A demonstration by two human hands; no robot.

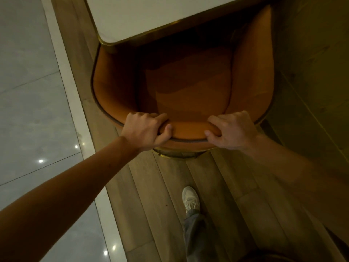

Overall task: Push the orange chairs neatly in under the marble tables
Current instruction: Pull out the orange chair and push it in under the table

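Looking down from the head camera, the orange upholstered tub chair (188, 82) with dark piping fills the middle of the frame, its seat front tucked beneath the white marble table top with a brass-coloured edge (136, 17) at the upper centre. The left hand (145, 130) grips the top of the chair's curved backrest at lower centre, fingers curled over the rim and thumb pressed against the cushion's back. Just beside it to the right, the right hand (231, 131) holds the same rim in the same way. Both bare forearms reach in from the lower corners. The chair stands on pale wooden floorboards (151, 195); glossy grey floor tiles (28, 91) fill the left side. A white laced sneaker (190, 198) under a grey trouser leg (196, 233) sits at lower centre.
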